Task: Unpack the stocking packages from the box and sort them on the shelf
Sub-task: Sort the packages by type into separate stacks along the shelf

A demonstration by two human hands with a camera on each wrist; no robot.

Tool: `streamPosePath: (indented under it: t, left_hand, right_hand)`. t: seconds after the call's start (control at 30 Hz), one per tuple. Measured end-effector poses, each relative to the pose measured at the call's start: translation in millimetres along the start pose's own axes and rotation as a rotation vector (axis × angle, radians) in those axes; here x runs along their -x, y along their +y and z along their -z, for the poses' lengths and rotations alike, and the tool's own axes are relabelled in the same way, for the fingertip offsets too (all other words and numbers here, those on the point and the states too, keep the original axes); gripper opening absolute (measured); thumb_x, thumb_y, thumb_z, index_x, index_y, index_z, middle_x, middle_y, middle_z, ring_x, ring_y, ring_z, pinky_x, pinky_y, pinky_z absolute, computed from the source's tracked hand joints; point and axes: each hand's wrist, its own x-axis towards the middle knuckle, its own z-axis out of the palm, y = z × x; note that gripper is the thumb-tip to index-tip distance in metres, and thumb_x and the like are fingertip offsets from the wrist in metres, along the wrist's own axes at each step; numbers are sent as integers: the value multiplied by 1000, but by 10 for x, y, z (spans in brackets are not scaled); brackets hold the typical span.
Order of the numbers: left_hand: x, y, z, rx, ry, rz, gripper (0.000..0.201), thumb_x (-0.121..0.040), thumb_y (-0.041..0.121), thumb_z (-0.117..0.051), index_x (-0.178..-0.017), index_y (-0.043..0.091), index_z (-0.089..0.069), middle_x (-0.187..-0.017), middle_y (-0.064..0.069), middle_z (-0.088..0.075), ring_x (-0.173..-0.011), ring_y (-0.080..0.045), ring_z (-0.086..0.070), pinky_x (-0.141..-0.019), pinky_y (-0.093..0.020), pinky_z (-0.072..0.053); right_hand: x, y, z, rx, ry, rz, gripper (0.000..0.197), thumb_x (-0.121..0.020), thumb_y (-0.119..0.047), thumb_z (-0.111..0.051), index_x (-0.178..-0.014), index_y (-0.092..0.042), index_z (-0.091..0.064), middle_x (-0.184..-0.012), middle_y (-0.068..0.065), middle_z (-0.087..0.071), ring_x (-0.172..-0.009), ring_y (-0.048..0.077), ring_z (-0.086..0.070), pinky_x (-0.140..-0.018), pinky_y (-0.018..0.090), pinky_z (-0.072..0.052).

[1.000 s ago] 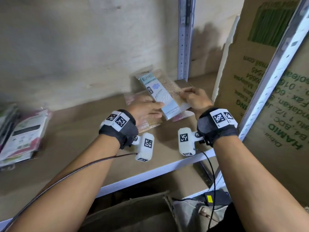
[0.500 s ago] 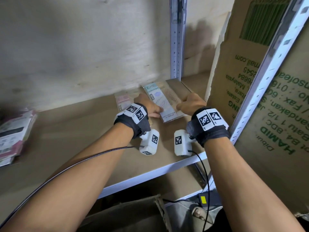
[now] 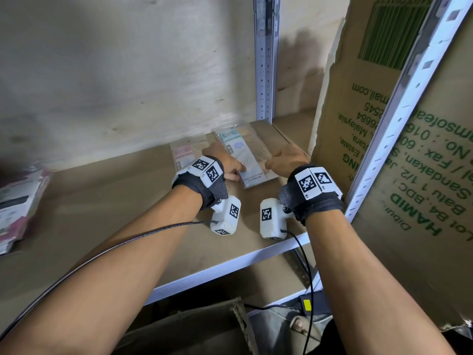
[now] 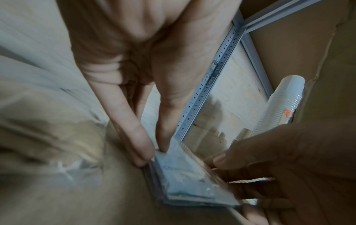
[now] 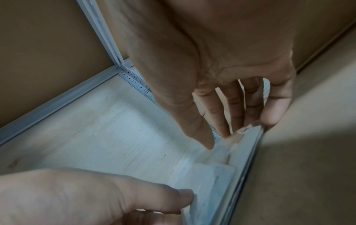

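A light blue stocking package tops a thin stack lying flat on the brown shelf board, near the back wall and the metal upright. A pink package shows under it on the left. My left hand pinches the stack's left edge between thumb and fingers. My right hand holds the right edge, thumb on top and fingers round the side. In the right wrist view the blue package lies between both hands.
A tall printed cardboard sheet stands just right of my right hand, behind a slanted metal post. More packages lie at the shelf's left end. An open carton sits below the shelf. A sleeve of white cups leans behind.
Both hands carried the stack down and toward the back of the shelf. It was tilted in the air a second ago and now lies flat on the board.
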Motion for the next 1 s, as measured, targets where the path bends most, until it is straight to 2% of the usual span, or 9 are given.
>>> streamPosePath:
  t: [0.07, 0.23, 0.33, 0.63, 0.73, 0.8, 0.87, 0.93, 1.0]
  left_hand:
    - [-1, -7, 27, -56, 8, -38, 28, -74, 1, -83, -92, -3, -63, -107, -20, -72, -79, -27, -72, -64, -37, -62]
    - [-15, -40, 59, -77, 32, -86, 50, -72, -2, -82, -115, -12, -60, -107, -24, -69, -90, -32, -73, -75, -41, -63]
    - [-46, -38, 45, -54, 17, -61, 42, -73, -1, -83, -109, -9, -63, -106, -21, -71, -88, -31, -74, -80, -41, -62]
    - [-155, -81, 43, 40, -68, 12, 24, -75, 0, -82, -91, 1, -64, -111, -17, -74, -96, -28, -74, -92, -42, -57]
    - [-91, -76, 73, 29, -83, 9, 19, -81, 5, -78, -81, 5, -59, -92, -13, -76, -76, -19, -74, -76, -27, -60]
    - [6, -66, 157, -31, -23, -53, 18, -82, 7, -78, -87, 6, -61, -80, -9, -72, -72, -19, -73, -63, -27, -62]
    - [125, -64, 321, -38, -11, -68, 20, -84, 6, -77, -98, 5, -62, -90, -3, -69, -89, -23, -73, -74, -31, -62]
    - [269, -85, 548, 52, 18, -48, 17, -84, 4, -77, -90, 3, -61, -92, -11, -69, -79, -24, -74, -71, -34, -63]
    - [437, -162, 804, 73, 41, -84, 18, -87, 0, -72, -104, -2, -65, -95, -16, -68, -82, -26, -73, -73, -34, -63]
  right_hand:
    - [-1, 3, -2, -15, -11, 1, 29, -89, -14, -66, -116, -5, -66, -118, 10, -65, -102, 21, -58, -77, 25, -43]
    - [-12, 6, -14, -31, -17, -7, 31, -88, -15, -67, -117, -5, -65, -118, 10, -64, -99, 21, -56, -77, 25, -41]
    - [-24, 8, -20, -37, -22, -10, 31, -89, -15, -66, -118, -5, -64, -119, 11, -65, -106, 23, -58, -78, 27, -42]
    - [-77, 31, -39, -44, -33, -3, 30, -89, -15, -64, -118, -5, -64, -118, 10, -65, -95, 19, -53, -77, 26, -41]
    - [-83, 29, -49, -43, -36, 4, 30, -90, -15, -63, -117, -4, -64, -118, 11, -65, -99, 22, -56, -77, 27, -42]
    - [-83, 23, -56, -49, -11, 11, 29, -89, -17, -64, -116, -5, -66, -117, 10, -66, -94, 20, -54, -76, 27, -43]
    - [-66, -4, -63, -58, 43, 14, 31, -87, -20, -66, -116, -8, -66, -117, 9, -65, -96, 20, -53, -79, 28, -44]
    - [-23, -44, -79, -79, 96, 27, 34, -86, -20, -67, -119, -14, -65, -120, 7, -65, -106, 23, -57, -89, 31, -47]
    - [34, -98, -131, -116, 112, 76, 32, -86, -20, -67, -118, -18, -65, -118, 4, -66, -111, 23, -60, -95, 32, -48]
